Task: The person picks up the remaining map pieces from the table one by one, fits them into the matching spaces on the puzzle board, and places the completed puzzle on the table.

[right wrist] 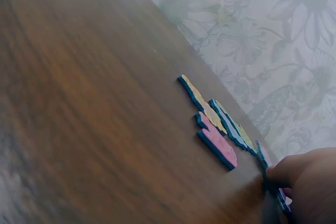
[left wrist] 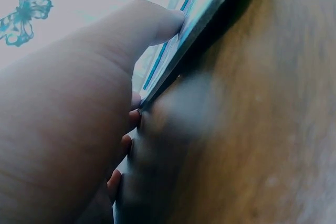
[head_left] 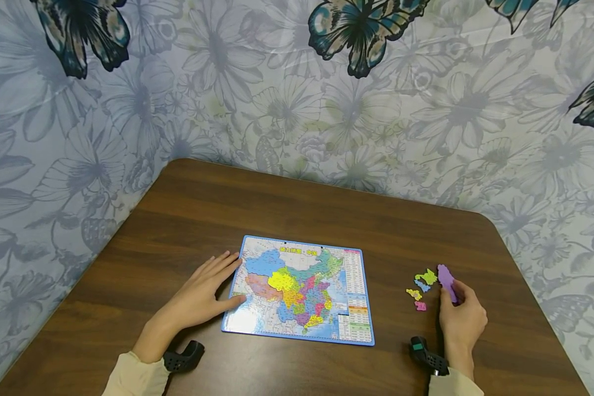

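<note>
A map puzzle board (head_left: 356,275) with a blue border lies on the table, many coloured pieces fitted into its map. My left hand (head_left: 198,297) rests at the board's left edge, fingers outstretched; its thumb (left wrist: 160,22) lies over the board's face in the left wrist view. Off to the right, my right hand (head_left: 462,316) pinches a long purple puzzle piece (head_left: 444,278) between thumb and fingers. Close beside it lie several loose pieces: a yellow-green one (head_left: 429,276), a blue one (head_left: 422,286), a yellow one (head_left: 413,295) and a pink one (right wrist: 219,148).
The brown wooden table (head_left: 178,203) has rounded far corners and backs onto a wall covering (head_left: 277,110) printed with flowers and butterflies. Black wrist devices (head_left: 184,357) are strapped at both wrists, by the cream sleeves (head_left: 137,377).
</note>
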A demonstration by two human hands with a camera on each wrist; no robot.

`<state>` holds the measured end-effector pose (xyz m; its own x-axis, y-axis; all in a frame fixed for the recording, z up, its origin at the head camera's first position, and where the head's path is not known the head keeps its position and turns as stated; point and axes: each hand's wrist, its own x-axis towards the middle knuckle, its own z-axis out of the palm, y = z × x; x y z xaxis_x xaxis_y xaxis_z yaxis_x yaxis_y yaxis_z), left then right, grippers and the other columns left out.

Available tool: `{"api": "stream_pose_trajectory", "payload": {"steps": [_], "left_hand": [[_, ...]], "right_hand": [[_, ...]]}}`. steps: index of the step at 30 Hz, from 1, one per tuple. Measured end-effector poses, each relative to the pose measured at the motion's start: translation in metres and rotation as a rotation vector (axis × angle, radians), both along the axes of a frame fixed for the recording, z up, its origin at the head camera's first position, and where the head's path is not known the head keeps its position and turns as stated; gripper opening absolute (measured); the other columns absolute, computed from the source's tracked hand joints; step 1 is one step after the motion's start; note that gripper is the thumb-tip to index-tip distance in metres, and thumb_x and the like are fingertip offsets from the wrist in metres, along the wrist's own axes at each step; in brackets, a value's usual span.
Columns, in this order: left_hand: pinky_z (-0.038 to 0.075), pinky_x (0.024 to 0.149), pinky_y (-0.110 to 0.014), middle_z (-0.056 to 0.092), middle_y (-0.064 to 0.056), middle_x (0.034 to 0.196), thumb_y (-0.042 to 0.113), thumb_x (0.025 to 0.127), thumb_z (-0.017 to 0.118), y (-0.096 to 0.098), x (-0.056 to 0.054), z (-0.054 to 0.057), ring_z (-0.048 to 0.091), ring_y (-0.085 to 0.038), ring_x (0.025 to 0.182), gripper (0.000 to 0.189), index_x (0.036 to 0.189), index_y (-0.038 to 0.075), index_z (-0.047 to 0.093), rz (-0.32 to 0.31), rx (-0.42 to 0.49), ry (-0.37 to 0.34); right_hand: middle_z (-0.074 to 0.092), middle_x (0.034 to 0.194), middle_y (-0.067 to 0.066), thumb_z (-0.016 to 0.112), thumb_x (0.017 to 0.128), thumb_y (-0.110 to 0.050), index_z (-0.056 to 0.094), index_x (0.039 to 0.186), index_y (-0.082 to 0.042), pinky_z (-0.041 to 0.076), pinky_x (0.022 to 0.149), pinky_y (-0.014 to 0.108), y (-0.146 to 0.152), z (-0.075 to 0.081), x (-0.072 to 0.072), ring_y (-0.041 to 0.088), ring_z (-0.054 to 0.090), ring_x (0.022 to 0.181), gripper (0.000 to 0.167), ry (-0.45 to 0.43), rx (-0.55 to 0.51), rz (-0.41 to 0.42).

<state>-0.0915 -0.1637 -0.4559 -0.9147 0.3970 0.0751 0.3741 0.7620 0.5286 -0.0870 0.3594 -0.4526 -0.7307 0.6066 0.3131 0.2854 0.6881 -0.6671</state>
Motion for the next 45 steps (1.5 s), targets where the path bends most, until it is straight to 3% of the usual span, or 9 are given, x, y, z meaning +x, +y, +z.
{"api": "stream_pose_trajectory", "payload": {"steps": [12, 27, 45], "left_hand": [[0.020, 0.126, -0.060, 0.035, -0.012, 0.167, 0.055, 0.092, 0.071, 0.000, 0.000, 0.001, 0.027, -0.036, 0.156, 0.086, 0.158, 0.007, 0.042, 0.004, 0.003, -0.004], [0.020, 0.125, -0.060, 0.035, -0.012, 0.167, 0.055, 0.092, 0.071, 0.000, 0.000, 0.001, 0.027, -0.037, 0.156, 0.086, 0.158, 0.007, 0.042, 0.003, -0.001, -0.007], [0.019, 0.126, -0.059, 0.035, -0.012, 0.167, 0.053, 0.092, 0.072, 0.001, 0.000, 0.002, 0.027, -0.036, 0.156, 0.086, 0.158, 0.007, 0.042, -0.001, -0.003, -0.005]], "right_hand": [[0.068, 0.124, 0.029, 0.066, 0.098, -0.014, 0.067, 0.128, 0.006, 0.045, 0.098, 0.057, -0.001, 0.001, -0.003, 0.048, 0.064, 0.114, 0.036, 0.000, -0.019, 0.001], [0.070, 0.121, 0.030, 0.070, 0.095, -0.011, 0.070, 0.124, 0.004, 0.043, 0.098, 0.060, -0.009, 0.003, -0.006, 0.052, 0.060, 0.113, 0.033, 0.100, 0.023, 0.058], [0.071, 0.115, 0.029, 0.073, 0.093, -0.004, 0.071, 0.122, 0.005, 0.041, 0.090, 0.054, -0.022, 0.011, -0.006, 0.047, 0.062, 0.104, 0.031, 0.179, 0.075, 0.137]]}}
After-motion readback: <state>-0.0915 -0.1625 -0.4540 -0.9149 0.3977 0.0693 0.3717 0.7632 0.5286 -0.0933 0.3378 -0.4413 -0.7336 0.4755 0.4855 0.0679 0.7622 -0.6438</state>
